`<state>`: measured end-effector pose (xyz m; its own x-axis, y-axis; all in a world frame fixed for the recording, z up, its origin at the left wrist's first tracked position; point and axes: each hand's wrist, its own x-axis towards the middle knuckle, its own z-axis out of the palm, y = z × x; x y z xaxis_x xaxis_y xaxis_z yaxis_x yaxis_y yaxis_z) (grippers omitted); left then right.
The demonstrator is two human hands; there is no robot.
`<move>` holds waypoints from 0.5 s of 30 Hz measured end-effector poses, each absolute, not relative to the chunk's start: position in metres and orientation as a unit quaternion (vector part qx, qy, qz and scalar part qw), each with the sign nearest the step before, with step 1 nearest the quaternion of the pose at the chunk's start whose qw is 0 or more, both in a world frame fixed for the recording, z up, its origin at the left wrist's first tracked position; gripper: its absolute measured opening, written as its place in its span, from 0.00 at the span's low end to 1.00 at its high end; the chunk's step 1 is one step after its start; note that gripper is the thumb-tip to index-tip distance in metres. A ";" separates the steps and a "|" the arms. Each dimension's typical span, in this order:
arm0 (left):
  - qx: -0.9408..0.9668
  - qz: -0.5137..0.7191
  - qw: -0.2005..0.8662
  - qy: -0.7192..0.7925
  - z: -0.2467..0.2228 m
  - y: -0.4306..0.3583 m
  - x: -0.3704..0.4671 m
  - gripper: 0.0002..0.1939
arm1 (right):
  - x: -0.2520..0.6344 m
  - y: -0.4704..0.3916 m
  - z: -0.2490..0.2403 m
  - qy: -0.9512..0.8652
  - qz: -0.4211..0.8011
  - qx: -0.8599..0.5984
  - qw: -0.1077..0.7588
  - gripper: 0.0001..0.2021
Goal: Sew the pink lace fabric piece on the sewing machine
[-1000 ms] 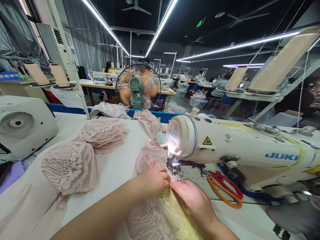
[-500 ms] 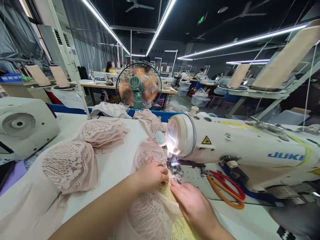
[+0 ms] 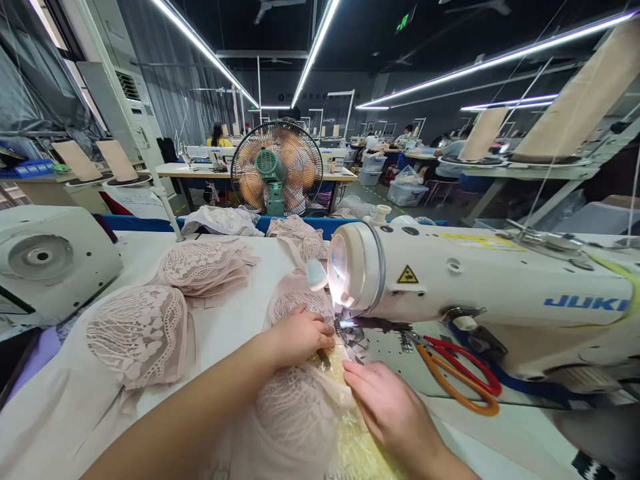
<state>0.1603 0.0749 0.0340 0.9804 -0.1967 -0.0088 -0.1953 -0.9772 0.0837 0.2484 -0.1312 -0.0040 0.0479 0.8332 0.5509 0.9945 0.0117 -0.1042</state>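
Both hands rest flat on a pink lace bra cup piece (image 3: pixel 295 413) that lies on the white worktop (image 3: pixel 225 333) under the head of a JUKI sewing machine (image 3: pixel 480 293). The left hand (image 3: pixel 300 333) presses down on the far edge of the lace with fingers curled, its fingertips just beside the lit needle area (image 3: pixel 347 327). The right hand (image 3: pixel 393 410) lies open and flat, palm down, on a yellowish layer (image 3: pixel 350 440) that shows under the lace, fingers pointing toward the needle; neither hand grips anything. To the right of the right hand, red and orange scissors (image 3: pixel 460 373) lie on the machine bed. To the left of the left hand sit stacked lace cups (image 3: pixel 137 333), with a further pile (image 3: pixel 203 263) beyond them. Far ahead of both hands stands a green electric fan (image 3: pixel 277 168).
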 end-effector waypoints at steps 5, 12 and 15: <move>0.995 -0.016 0.010 -0.093 0.038 0.083 0.168 0.13 | 0.248 -0.131 -0.001 -0.663 -0.142 -0.691 0.250 0.12; 0.998 -0.013 -0.014 -0.060 0.043 0.088 0.168 0.14 | 0.245 -0.132 -0.003 -0.656 -0.151 -0.695 0.252 0.13; 0.998 0.040 -0.010 -0.048 0.051 0.080 0.155 0.14 | 0.244 -0.131 -0.003 -0.648 -0.137 -0.704 0.256 0.13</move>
